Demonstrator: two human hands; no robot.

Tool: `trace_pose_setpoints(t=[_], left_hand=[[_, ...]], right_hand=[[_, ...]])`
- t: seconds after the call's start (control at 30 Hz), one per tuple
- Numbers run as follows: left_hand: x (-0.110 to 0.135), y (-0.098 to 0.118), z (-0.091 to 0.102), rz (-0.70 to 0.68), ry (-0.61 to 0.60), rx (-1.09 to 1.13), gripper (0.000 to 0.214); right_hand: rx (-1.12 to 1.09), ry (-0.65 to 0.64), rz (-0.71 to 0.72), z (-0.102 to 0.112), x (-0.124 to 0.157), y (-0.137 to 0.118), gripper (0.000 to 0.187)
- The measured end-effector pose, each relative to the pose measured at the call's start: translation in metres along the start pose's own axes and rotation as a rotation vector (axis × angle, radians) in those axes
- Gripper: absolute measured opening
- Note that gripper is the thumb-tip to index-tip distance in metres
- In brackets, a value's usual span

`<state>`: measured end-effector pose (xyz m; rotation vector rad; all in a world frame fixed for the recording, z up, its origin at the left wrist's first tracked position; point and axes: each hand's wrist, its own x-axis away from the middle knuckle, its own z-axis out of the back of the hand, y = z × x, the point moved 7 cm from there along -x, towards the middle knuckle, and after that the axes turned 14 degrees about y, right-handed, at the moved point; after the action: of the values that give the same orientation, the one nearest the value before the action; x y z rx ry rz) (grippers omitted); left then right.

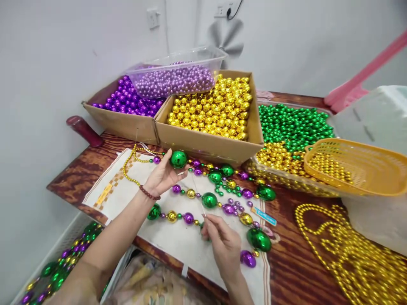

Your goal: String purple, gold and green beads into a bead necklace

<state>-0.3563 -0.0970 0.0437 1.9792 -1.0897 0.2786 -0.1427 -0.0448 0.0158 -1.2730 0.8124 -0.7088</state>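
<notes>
A large shiny green bead (pixel 178 159) rests in my left hand (pixel 163 174), between the thumb and the fingers. My right hand (pixel 222 243) is closed in a pinch on a thin pale strand (pixel 203 207), a thread or a needle, that runs up towards the left hand. Around both hands, a string of purple, gold and green beads (pixel 209 200) lies in rows on a white cloth (pixel 171 239). A thin gold bead chain (pixel 126 167) hangs down beside my left wrist. Some loose small purple beads (pixel 235 206) lie between the rows.
Cardboard boxes of purple beads (pixel 127 99) and gold beads (pixel 213 112) stand behind, a clear tub (pixel 178 80) on top. Right are green beads (pixel 294 125), an orange basket (pixel 375 169) and gold chains (pixel 362 254). A blue-handled tool (pixel 264 216) lies near the cloth's edge; a fan (pixel 226 40) spins behind.
</notes>
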Motion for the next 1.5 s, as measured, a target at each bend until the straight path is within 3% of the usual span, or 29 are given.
trace_pose_setpoints(t=[0.23, 0.43, 0.8, 1.03, 1.27, 1.4, 1.5], left_hand=[[-0.005, -0.003, 0.002, 0.074, 0.032, 0.082, 0.029], [-0.009, -0.004, 0.006, 0.059, 0.026, 0.034, 0.035], [0.009, -0.005, -0.001, -0.155, -0.125, -0.105, 0.041], [0.025, -0.024, -0.005, -0.176, -0.165, -0.158, 0.042], [0.022, -0.05, 0.003, -0.345, -0.16, -0.288, 0.041], [0.02, -0.06, 0.001, -0.398, -0.179, -0.398, 0.045], [0.025, -0.065, -0.003, -0.513, -0.219, -0.598, 0.046]], right_hand=[[0.068, -0.041, 0.039, -0.016, 0.002, -0.007, 0.019], [0.073, -0.048, -0.008, -0.022, 0.0, 0.004, 0.021], [0.034, 0.002, -0.011, -0.04, -0.003, 0.018, 0.021], [-0.039, 0.016, -0.065, -0.052, -0.014, 0.014, 0.021], [-0.098, -0.037, -0.118, -0.046, -0.021, 0.015, 0.021], [-0.162, 0.017, -0.262, -0.032, -0.019, 0.032, 0.023], [-0.195, 0.054, -0.363, -0.025, -0.018, 0.044, 0.023]])
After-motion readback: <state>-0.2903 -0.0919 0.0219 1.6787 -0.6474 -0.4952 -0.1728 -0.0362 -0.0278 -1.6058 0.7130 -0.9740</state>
